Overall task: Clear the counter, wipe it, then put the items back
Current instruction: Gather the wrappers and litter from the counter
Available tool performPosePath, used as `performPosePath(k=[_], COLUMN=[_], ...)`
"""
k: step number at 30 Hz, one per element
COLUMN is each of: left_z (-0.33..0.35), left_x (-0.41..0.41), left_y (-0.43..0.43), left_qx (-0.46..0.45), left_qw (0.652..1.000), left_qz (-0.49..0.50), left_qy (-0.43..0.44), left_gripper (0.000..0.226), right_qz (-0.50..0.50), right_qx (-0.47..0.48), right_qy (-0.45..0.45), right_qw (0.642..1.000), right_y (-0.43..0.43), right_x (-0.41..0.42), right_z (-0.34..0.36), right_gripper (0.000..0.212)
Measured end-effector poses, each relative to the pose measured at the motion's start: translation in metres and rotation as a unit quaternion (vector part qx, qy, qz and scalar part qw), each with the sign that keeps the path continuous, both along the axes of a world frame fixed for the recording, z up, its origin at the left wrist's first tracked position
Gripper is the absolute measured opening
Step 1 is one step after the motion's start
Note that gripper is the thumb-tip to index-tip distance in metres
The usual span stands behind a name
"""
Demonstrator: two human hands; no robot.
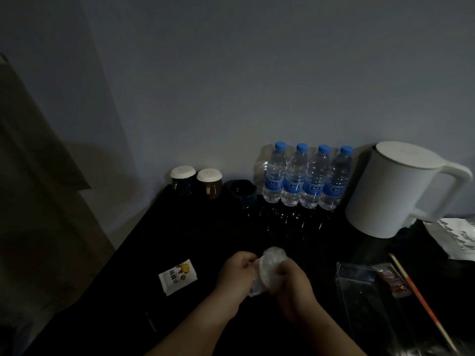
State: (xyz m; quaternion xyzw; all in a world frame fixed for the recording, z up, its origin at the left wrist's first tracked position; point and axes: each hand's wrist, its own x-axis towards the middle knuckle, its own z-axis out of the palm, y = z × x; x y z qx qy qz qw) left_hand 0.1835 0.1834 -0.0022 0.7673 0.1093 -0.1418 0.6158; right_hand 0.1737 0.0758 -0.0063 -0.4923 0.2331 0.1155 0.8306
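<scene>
The grip of the left hand [237, 276] and the grip of the right hand [290, 286] are both closed, fingers curled round a crumpled whitish translucent wad [270, 268]. The wad is pinched between the two hands above the black glossy worktop [205, 240], over the middle of its near edge; in the dim light I cannot tell whether it is tissue or plastic.

Just left of the hands, a small white sachet with a yellow cartoon print [178, 276] lies flat. To their right, near the right edge, stands a clear plastic box [359, 291]. A small red-printed packet [393, 281] is just beyond it, and a long thin orange-and-white stick [421, 301] lies slanted toward the near right corner.

Along the far edge, against the grey wall [257, 86], four clear water bottles with blue caps and blue labels [305, 176] stand upright in a row, touching one another. A dark blue round dish [240, 192] sits left of them. Two dark mugs with white lids [196, 182] stand side by side at the far left corner. A white cylindrical kettle with a loop handle [390, 188] stands at the far right, with crumpled white printed paper [455, 237] beside it at the right edge.
</scene>
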Motion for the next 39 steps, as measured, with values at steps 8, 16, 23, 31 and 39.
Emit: performPosePath(k=[8, 16, 23, 31, 39], left_z=[-0.001, 0.001, -0.005, -0.014, -0.014], left_x=[-0.002, -0.006, 0.001, 0.009, 0.002], left_y=[0.014, 0.028, 0.039, 0.056, 0.072], left_qx=[0.031, -0.015, -0.028, 0.019, -0.068], left_qw=[0.999, 0.999, 0.999, 0.993, 0.985], left_qz=[0.008, 0.002, 0.027, 0.113, 0.145], left_qy=[-0.020, 0.043, 0.038, 0.030, 0.065], left_gripper=[0.014, 0.012, 0.034, 0.023, 0.020], right_qz=[-0.006, -0.016, 0.020, 0.075, 0.142], right_qx=[-0.001, -0.185, -0.234, -0.238, -0.349], right_qy=[0.015, -0.033, -0.028, -0.095, -0.099], right_qw=[1.000, 0.982, 0.972, 0.964, 0.921], right_y=[0.005, 0.016, 0.023, 0.038, 0.072], right_x=[0.005, 0.001, 0.009, 0.015, 0.013], right_z=[-0.006, -0.007, 0.003, -0.008, -0.018], right_gripper=[0.029, 0.031, 0.018, 0.019, 0.016])
